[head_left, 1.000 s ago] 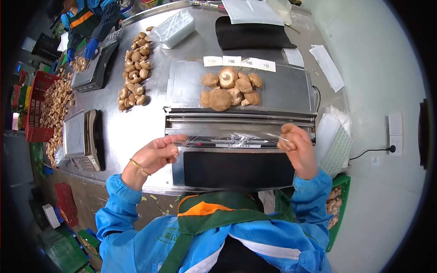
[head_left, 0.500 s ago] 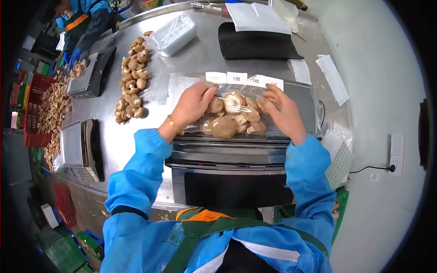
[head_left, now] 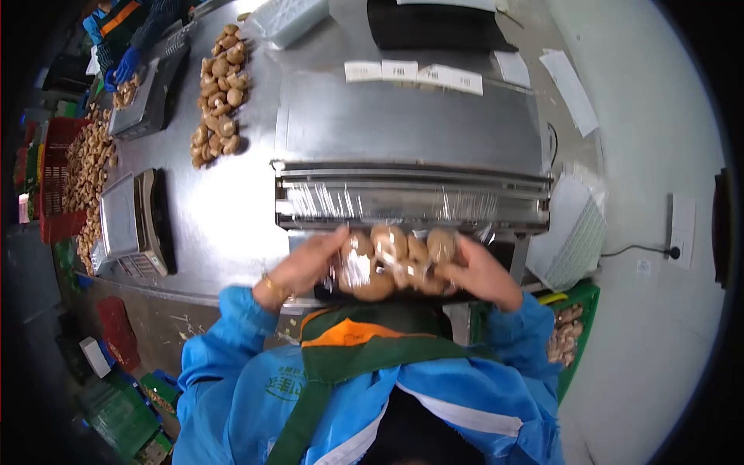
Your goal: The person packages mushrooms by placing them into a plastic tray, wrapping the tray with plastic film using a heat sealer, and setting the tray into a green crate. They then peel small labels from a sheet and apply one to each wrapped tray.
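A film-wrapped pack of brown mushrooms (head_left: 391, 248) is held between my two hands, close to my apron and in front of the wrapping machine (head_left: 411, 167). My left hand (head_left: 311, 260) grips its left end, fingers closed on the film. At the right end, my right hand (head_left: 484, 273) holds it with the thumb and fingers. Glare on the clear film hides part of the mushrooms. Behind the pack, clear film (head_left: 387, 203) stretches across the machine's rollers.
Loose mushrooms (head_left: 221, 93) lie in a row on the steel table. Scales (head_left: 128, 221) stand to the left, near a red crate (head_left: 58, 198) and a mushroom heap. A co-worker's gloved hand (head_left: 124, 68) is at the far scale. A green crate (head_left: 581, 333) sits at right.
Both hands have drawn the mushroom pack toward my body, off the machine's plate and past its rollers. The view has tilted down, and the whole label row now shows.
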Demonstrator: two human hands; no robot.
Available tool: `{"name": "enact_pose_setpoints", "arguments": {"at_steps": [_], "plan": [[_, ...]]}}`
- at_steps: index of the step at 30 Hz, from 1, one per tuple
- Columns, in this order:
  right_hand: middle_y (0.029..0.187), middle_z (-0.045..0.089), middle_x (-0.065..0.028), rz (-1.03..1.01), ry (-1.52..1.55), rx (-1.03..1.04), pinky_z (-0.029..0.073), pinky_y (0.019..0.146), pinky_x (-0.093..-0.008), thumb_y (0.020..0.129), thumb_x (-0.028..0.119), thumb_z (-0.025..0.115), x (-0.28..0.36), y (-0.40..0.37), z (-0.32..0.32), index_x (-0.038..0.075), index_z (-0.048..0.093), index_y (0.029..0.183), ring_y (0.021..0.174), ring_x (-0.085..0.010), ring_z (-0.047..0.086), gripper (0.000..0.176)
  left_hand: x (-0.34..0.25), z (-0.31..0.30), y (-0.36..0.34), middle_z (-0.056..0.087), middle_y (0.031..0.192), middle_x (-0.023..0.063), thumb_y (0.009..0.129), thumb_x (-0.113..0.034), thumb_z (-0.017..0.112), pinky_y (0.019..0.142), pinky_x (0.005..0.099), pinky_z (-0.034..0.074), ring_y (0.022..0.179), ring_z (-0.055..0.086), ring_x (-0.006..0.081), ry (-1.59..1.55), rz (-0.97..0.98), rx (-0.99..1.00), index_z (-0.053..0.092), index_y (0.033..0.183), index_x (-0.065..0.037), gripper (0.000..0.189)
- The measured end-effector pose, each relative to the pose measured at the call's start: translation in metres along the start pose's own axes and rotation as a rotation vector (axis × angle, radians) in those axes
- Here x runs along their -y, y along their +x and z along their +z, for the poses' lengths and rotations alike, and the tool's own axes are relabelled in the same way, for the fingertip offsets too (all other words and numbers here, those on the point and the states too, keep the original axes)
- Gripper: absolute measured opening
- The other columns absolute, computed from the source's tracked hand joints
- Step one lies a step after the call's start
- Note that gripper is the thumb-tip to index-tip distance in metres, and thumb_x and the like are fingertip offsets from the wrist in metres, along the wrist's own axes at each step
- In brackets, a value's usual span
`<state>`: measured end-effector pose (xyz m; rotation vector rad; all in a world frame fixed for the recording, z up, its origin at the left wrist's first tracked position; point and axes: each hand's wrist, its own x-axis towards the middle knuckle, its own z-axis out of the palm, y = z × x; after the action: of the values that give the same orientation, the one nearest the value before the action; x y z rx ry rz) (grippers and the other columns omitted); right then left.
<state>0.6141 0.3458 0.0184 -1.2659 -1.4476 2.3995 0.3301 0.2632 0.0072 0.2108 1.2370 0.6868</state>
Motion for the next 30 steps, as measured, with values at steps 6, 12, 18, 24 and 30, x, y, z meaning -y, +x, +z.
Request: {"name": "enact_pose_setpoints", "arguments": {"at_steps": [6,12,18,24,30], "plan": [[0.076,0.063,-0.0133,0.134,-0.514,-0.164,0.048,0.06,-0.0339,0.09,0.028,0.056,-0.05,-0.021,0.017,-0.001,0.052,0.11,0.069,-0.0225,0.064,0.036,0.057,-0.01,-0.015,0.062,0.104,0.0106,0.094,-0.046,0.044,0.071,0.0272,0.052,0.085,0.062,0.0163,-0.068,-0.104,0.105,0.056,0.11,0.005,0.054],[0.073,0.063,-0.0154,-0.172,-0.423,-0.814,0.046,0.059,-0.033,0.092,0.02,0.052,-0.097,-0.023,0.059,-0.002,0.061,0.095,0.062,-0.0272,0.062,0.024,0.125,-0.03,-0.029,0.056,0.058,-0.0002,0.095,-0.04,0.048,0.046,0.0229,0.039,0.052,0.05,0.0064,0.499,0.339,-0.318,0.068,0.087,-0.002,0.043],[0.063,0.054,-0.0017,-0.263,-0.195,-0.884,0.035,0.05,-0.0213,0.093,0.01,0.046,-0.112,-0.067,0.048,-0.003,0.062,0.091,0.055,-0.0024,0.04,0.021,0.14,-0.051,-0.05,0.042,0.048,-0.0067,0.095,-0.03,0.049,0.039,0.021,0.031,0.041,0.038,0.0037,0.24,0.059,-0.39,0.064,0.082,-0.004,0.033],[0.099,0.061,-0.0117,0.129,0.671,-0.427,0.046,0.072,-0.0292,0.086,0.013,0.055,-0.188,-0.037,0.091,0.001,0.06,0.104,0.085,-0.0156,0.055,0.022,0.218,-0.027,0.019,0.062,0.098,0.0058,0.089,-0.03,0.058,0.077,0.0293,0.049,0.086,0.059,0.0158,0.479,0.34,0.184,0.059,0.107,0.0,0.036],[0.106,0.059,-0.011,-0.073,0.639,0.027,0.045,0.077,-0.0292,0.086,0.014,0.057,-0.165,-0.03,0.115,0.001,0.058,0.109,0.092,-0.0161,0.054,0.026,0.191,0.025,0.005,0.06,0.098,0.0053,0.089,-0.027,0.057,0.074,0.0289,0.048,0.085,0.057,0.0144,0.204,0.441,0.083,0.057,0.107,-0.001,0.031]]}}
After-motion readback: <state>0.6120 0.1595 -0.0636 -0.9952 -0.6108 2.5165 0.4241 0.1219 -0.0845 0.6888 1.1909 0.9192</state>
